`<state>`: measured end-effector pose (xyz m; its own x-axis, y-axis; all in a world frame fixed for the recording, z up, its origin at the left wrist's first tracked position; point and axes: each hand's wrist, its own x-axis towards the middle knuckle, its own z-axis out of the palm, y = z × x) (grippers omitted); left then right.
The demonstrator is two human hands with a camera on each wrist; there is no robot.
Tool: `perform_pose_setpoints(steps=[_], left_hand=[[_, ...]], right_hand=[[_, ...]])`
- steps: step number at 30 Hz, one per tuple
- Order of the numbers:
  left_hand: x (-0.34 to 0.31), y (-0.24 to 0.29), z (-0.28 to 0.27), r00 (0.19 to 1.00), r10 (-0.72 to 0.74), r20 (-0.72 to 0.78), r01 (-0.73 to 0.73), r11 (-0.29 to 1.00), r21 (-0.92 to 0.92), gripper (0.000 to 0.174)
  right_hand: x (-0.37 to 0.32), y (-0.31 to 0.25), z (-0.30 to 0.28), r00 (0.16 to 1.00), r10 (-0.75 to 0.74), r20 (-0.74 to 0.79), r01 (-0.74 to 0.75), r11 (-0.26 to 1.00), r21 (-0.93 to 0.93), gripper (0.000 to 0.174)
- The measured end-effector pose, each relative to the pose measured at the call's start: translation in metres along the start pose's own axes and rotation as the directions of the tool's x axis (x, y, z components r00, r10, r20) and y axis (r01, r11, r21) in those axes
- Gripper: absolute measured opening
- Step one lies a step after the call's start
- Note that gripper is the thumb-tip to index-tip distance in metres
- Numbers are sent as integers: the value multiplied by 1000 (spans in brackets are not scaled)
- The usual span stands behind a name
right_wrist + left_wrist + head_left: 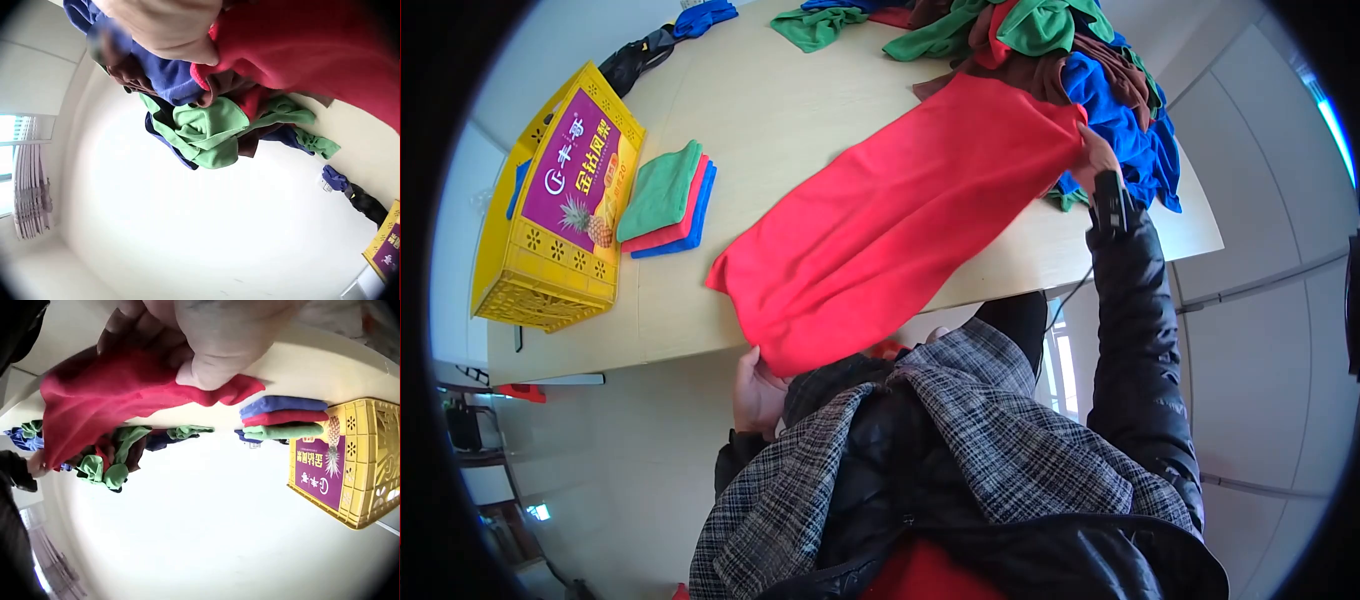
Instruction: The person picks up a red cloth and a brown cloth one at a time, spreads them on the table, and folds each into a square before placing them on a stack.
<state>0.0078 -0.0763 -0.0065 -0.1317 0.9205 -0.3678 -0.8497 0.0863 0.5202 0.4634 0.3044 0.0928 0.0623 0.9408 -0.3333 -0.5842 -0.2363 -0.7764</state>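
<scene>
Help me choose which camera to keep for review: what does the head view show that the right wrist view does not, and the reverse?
Only the head view: the left hand, the neat stack of folded green, red and blue cloths and the grey checked garment.

Only the right wrist view: the pleated pinkish-grey curtain.

Both: the right hand holding the long red cloth, the tangled multicoloured cloth pile, and the yellow plastic crate, cut off in the wrist view.

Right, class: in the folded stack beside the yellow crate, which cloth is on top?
The green cloth; the red cloth lies under it and the blue cloth at the bottom.
</scene>
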Motion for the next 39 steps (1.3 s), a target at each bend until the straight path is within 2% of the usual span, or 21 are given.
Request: perform_pose_setpoints(steps=[2,3,5,6,8,11,12,14,15,16,19,21,23,25,28,31,36,39], left_hand=[[-2,4,14,1000,-16,23,16,1000,-1,41],[-2,3,18,999,-26,37,26,1000,0,40],[-4,-8,16,997,-73,14,73,997,3,38],[-4,-14,13,993,-117,-9,117,993,8,36],[-1,-22,-1,986,-163,-31,164,986,19,33],[9,-30,-29,963,-262,-68,270,907,323,29],[7,-29,-20,963,-264,-60,269,905,329,29],[-3,-27,2,985,-138,-104,166,918,359,26],[-7,-24,10,989,-73,-127,115,920,375,25],[-8,-20,13,990,-72,-124,114,919,378,25],[-11,-3,18,988,52,-148,31,862,505,19],[-16,3,17,982,101,-157,3,832,555,19],[-21,9,18,977,163,-137,-34,754,656,20],[-28,11,24,975,164,-152,-26,758,652,18],[-35,14,31,979,141,-145,-13,759,651,17],[-39,19,29,972,222,-76,-106,703,704,17],[-37,31,34,939,328,-105,-157,679,717,15],[-27,28,41,900,414,-135,-289,800,525,14]], right_hand=[[-23,6,-7,994,-32,-101,31,999,-15,22],[-17,8,-25,994,-33,-102,31,999,-17,22],[20,22,-105,999,11,-51,-13,999,-39,23],[28,26,-125,999,34,-26,-35,998,-48,23],[16,30,-126,1000,5,-6,-5,999,-49,23],[-13,28,-108,997,-65,29,67,996,-60,23],[-23,25,-91,987,-159,9,159,978,-135,21],[-37,19,-68,939,-343,-9,326,900,-288,19],[-31,17,-70,938,-347,-11,330,900,-284,19],[-20,16,-70,943,-332,-2,318,907,-275,18],[24,19,-83,962,-269,38,269,927,-260,17],[49,21,-96,915,-393,87,401,865,-301,19],[53,22,-95,886,-461,41,452,842,-293,22],[22,21,-73,857,-515,-10,484,812,-325,25],[12,15,-77,863,-505,25,469,780,-414,29],[-7,7,-76,857,-510,74,483,746,-458,33],[-20,7,-70,880,-474,35,442,787,-431,35],[-23,10,-64,897,-439,58,425,817,-390,36]])
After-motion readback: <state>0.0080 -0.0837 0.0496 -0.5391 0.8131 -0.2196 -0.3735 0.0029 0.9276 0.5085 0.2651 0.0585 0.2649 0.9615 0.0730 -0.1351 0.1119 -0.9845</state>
